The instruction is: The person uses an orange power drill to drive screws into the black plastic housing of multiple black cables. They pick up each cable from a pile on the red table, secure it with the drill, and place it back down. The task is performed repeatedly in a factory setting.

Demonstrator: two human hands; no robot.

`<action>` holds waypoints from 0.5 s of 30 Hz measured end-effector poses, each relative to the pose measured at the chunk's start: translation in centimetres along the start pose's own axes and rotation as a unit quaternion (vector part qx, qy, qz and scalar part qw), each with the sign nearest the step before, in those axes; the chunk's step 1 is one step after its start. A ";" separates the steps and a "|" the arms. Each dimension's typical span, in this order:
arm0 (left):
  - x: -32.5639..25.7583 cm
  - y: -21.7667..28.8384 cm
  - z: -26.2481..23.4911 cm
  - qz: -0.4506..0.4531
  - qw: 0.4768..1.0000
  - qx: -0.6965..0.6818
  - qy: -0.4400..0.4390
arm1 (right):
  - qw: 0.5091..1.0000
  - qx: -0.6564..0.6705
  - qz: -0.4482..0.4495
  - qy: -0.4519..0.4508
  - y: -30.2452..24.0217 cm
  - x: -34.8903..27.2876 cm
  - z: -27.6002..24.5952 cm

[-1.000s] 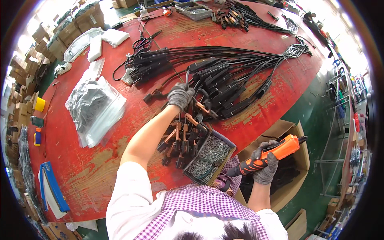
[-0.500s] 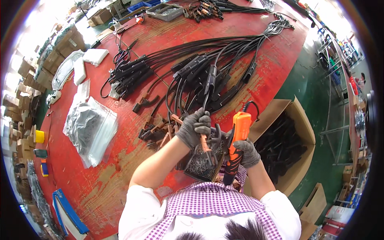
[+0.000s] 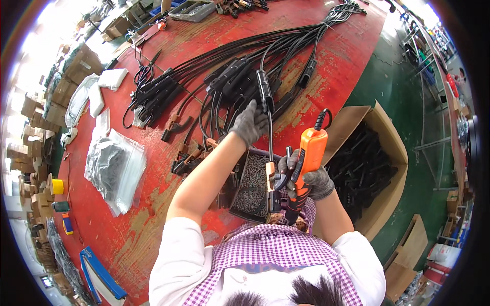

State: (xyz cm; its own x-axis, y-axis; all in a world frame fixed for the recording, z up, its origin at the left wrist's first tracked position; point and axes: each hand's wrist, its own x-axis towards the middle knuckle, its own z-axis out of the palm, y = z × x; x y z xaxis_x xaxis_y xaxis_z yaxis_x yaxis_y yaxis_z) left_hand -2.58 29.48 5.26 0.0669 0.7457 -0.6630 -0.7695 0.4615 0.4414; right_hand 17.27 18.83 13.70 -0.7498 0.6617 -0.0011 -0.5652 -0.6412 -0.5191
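- The left hand [image 3: 250, 126] has let go of the cable [image 3: 270, 133] it was gripping half a second ago; it is now spread, fingers reaching forward, and appears to hold nothing. Whether it touches the cable cannot be told.
- The right hand [image 3: 307, 179] is curled around the orange power tool [image 3: 312, 145], which was angled out over the carton a second ago and now stands nearly upright.
- The copper-and-black clamp [image 3: 270, 184] at the cable's end hangs just beside the right hand's fingers, above the edge of the screw tray [image 3: 245, 216]. Those fingers seem to steady it too, though the grip is partly hidden.
- That change likely means the clamp has passed to the right hand, freeing the left for the black sleeve [image 3: 264, 91] threaded on the cable, just beyond its fingertips.
- Left of the tray, more clamps [image 3: 186, 159] lie heaped on the red counter [image 3: 150, 191].
- Farther off, black handles [image 3: 232, 79] and bundled cables [image 3: 329, 23] remain spread out; at right, the carton [image 3: 344, 131] holds dark parts [image 3: 362, 168].
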 end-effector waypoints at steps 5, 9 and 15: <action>3.3 0.8 0.9 -0.023 0.982 -0.111 -0.148 | 0.999 -0.030 -0.007 0.019 -0.5 0.2 0.7; -1.9 -0.2 -0.7 -0.155 0.957 -0.038 -0.242 | 0.996 -0.047 -0.039 0.065 -0.5 -0.3 -0.2; -11.7 -6.0 -2.6 -0.093 0.984 -0.030 -0.150 | 0.992 -0.067 -0.050 0.096 1.2 1.7 -0.6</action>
State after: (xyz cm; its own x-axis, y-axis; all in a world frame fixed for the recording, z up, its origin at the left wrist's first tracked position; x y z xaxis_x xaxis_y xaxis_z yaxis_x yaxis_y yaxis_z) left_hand -0.41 16.73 8.75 0.3878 0.7634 -0.5166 -0.7615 0.5811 0.2871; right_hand 15.49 19.38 12.56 -0.6055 0.7896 -0.0997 -0.5732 -0.5196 -0.6336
